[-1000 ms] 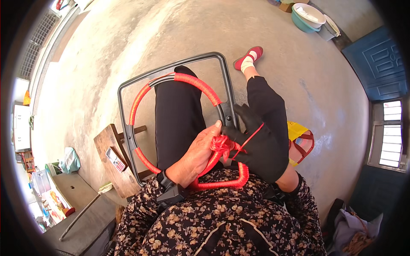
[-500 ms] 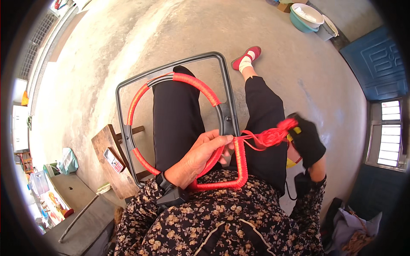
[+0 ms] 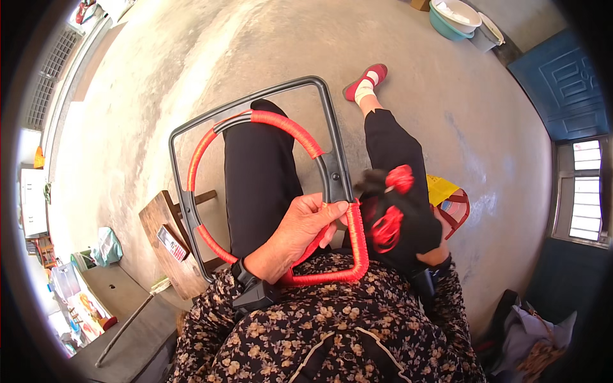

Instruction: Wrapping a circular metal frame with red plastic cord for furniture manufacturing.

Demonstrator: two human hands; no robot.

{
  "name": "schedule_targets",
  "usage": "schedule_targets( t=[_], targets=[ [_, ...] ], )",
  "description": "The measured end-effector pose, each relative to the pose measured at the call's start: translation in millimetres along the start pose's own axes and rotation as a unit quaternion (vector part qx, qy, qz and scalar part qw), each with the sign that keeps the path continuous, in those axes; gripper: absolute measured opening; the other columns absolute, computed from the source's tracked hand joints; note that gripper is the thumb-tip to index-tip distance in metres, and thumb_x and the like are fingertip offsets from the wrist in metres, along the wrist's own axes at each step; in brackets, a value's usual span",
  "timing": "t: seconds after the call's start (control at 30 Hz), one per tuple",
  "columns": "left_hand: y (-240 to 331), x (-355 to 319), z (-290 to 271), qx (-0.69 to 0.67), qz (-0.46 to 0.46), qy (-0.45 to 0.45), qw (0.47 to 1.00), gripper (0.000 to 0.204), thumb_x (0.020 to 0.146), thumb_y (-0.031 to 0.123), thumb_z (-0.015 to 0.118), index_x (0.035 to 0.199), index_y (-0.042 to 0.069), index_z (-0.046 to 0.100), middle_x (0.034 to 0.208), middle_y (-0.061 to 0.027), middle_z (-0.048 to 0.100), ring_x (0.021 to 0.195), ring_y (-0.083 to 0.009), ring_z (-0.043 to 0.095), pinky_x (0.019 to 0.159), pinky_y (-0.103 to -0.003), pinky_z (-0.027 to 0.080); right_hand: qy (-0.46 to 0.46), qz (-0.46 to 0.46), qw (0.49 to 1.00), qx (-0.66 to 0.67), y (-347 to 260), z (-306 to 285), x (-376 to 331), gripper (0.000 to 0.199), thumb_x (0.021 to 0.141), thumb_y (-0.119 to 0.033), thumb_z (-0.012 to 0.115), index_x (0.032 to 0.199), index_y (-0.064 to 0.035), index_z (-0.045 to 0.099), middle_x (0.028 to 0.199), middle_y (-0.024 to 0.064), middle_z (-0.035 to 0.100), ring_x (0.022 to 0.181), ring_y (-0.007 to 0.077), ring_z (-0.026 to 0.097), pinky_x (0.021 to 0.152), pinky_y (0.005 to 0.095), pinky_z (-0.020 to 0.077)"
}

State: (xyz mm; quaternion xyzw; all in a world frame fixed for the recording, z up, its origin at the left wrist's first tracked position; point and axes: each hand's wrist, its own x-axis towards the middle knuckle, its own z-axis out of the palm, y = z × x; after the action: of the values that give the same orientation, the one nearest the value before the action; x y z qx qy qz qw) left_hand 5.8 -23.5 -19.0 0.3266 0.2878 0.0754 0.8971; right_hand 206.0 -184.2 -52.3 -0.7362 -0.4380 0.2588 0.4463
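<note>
A black tubular frame [image 3: 334, 121] with a ring [image 3: 287, 126] inside it rests across my lap. Red cord is wound tightly round parts of the ring and round the frame's near right corner. Bare, my left hand [image 3: 297, 226] pinches the frame between thumb and fingers where the red winding starts on the right side. My right hand [image 3: 412, 223], in a dark glove, is closed round a bundle of loose red cord [image 3: 387, 228], just right of the wound corner. Motion blurs its fingers, and part of the bundle shows above them.
At my left stands a wooden stool [image 3: 159, 239] with a keypad phone [image 3: 171, 242] on it. A stick [image 3: 124, 329] leans over a grey ledge. Beyond my right leg is a yellow and red bag [image 3: 447, 195]. Basins [image 3: 452, 29] stand far right, near a blue door [image 3: 555, 83].
My right hand has swung left with the red cord bundle, in toward the frame's wound corner. The left hand keeps its pinch. The view has shifted slightly.
</note>
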Motion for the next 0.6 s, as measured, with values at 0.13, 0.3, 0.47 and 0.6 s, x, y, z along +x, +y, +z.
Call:
schedule_targets(
  t=[0.13, 0.3, 0.47, 0.6],
  targets=[
    [-1, -5, -1, -0.002, 0.002, 0.019, 1.0, 0.018, 0.089, 0.017, 0.064, 0.091, 0.0, 0.063, 0.08, -0.0073, 0.065, 0.046, -0.007, 0.051, 0.038, -0.018, 0.037, -0.136, -0.224, 0.952, -0.161, -56, 5, 14, 0.024, 0.087, -0.008, 0.055, 0.11, 0.0002, 0.056, 0.097, 0.0127, 0.058, 0.092, 0.0219, 0.059, 0.078, 0.0327, 0.0485],
    [3, -3, 5, 0.008, -0.01, 0.021, 1.0, 0.012, 0.085, 0.011, 0.068, 0.087, 0.002, 0.061, 0.072, -0.0038, 0.061, 0.043, -0.0059, 0.048, 0.036, -0.019, 0.035, -0.043, 0.203, 0.866, 0.456, -58, 19, 19, 0.011, 0.092, -0.011, 0.051, 0.099, -0.0026, 0.052, 0.088, 0.0087, 0.056, 0.084, 0.0203, 0.058, 0.074, 0.0339, 0.048],
    [3, -5, 6, 0.001, -0.039, 0.024, 0.999, 0.012, 0.083, 0.007, 0.07, 0.086, 0.002, 0.059, 0.068, -0.0011, 0.058, 0.039, -0.0052, 0.044, 0.034, -0.02, 0.033, -0.059, 0.237, 0.709, 0.662, -74, 27, 40, 0.013, 0.094, -0.014, 0.048, 0.085, -0.0064, 0.043, 0.071, -0.0005, 0.04, 0.062, 0.0108, 0.041, 0.061, 0.0253, 0.0397],
    [1, -6, 8, 0.0, -0.036, 0.006, 0.999, 0.012, 0.087, 0.011, 0.066, 0.089, 0.002, 0.058, 0.071, -0.0043, 0.061, 0.039, -0.0067, 0.045, 0.034, -0.02, 0.033, -0.051, 0.282, 0.762, 0.581, -76, 29, 34, 0.014, 0.093, -0.017, 0.048, 0.082, -0.0111, 0.042, 0.064, -0.0045, 0.033, 0.054, 0.0059, 0.034, 0.05, 0.0208, 0.0287]
  ],
)
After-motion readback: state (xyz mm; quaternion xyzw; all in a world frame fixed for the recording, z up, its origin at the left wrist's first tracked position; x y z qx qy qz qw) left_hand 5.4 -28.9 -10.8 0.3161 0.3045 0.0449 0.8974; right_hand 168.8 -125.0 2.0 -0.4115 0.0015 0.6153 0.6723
